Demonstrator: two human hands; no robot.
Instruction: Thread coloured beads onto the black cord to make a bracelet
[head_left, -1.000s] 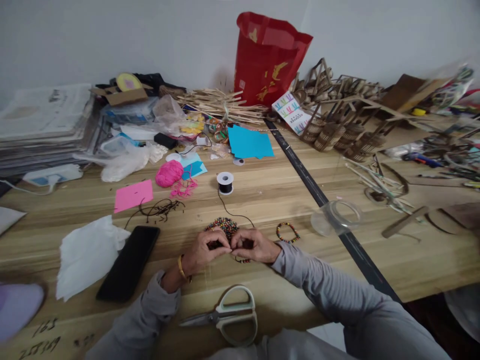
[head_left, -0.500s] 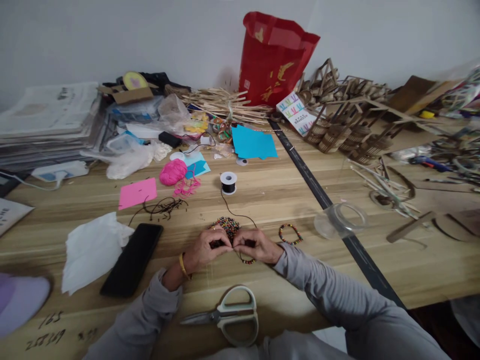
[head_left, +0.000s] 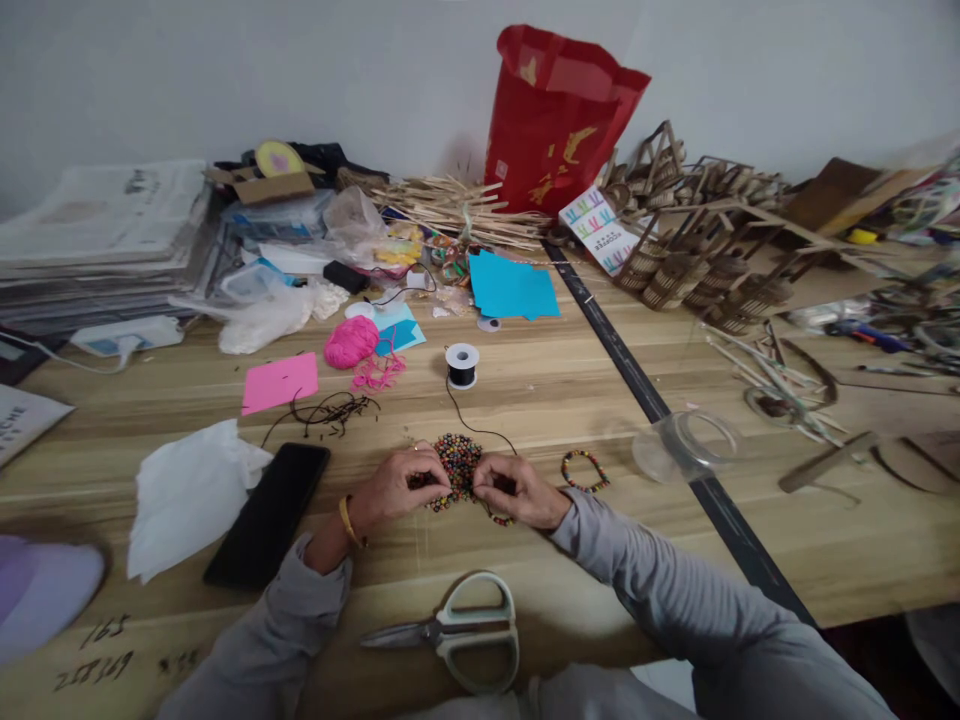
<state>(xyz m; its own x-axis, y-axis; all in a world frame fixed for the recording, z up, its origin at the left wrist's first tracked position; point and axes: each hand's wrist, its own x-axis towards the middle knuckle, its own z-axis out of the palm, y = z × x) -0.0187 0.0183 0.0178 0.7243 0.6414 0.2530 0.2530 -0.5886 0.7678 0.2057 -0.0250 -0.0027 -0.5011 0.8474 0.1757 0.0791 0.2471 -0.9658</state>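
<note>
A pile of small multicoloured beads (head_left: 456,458) lies on the wooden table between my hands. My left hand (head_left: 409,482) is at the pile's left side, thumb and fingertips pinched together; whatever they hold is too small to make out. On the right side, my right hand (head_left: 517,488) pinches the black cord, which runs back to a white spool (head_left: 462,366). Strung beads (head_left: 499,519) hang from the cord below that hand. A finished-looking beaded bracelet (head_left: 585,470) rests to the right of my right hand.
White-handled scissors (head_left: 476,632) lie near the front edge. A black phone (head_left: 268,515) and white tissue (head_left: 191,498) are at left, with pink yarn (head_left: 351,342) behind. Clear tape rolls (head_left: 686,445) sit at right; a red bag (head_left: 562,125) stands at the back.
My hands, which met over the front of the beads, have moved apart, the left one leftward. More of the bead pile shows between them. The view has shifted slightly.
</note>
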